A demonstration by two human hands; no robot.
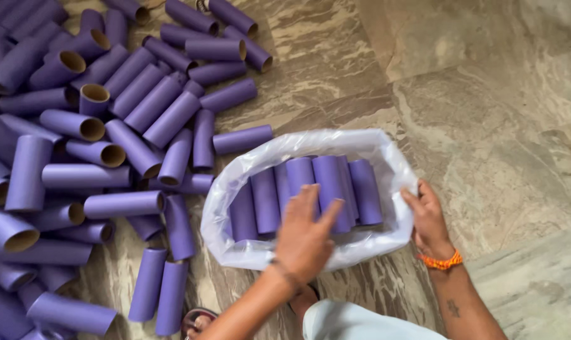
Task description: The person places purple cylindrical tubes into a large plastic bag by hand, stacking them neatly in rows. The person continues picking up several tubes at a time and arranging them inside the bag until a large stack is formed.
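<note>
Purple cardboard tubes in the bag (310, 189) stood side by side in a neat row inside a clear plastic bag (386, 151) that lay open-mouthed on the marble floor (487, 113). The left hand (304, 236) hovered over the row with fingers spread, pressing or touching the tube tops and clasping nothing. The right hand (429, 220) pinched the bag's rim and held the mouth open. A large loose pile of tubes (90, 126) lay scattered to the left, close beside the bag. Judged from this, only a first row had been packed; by far the greater share remained on the floor.
</note>
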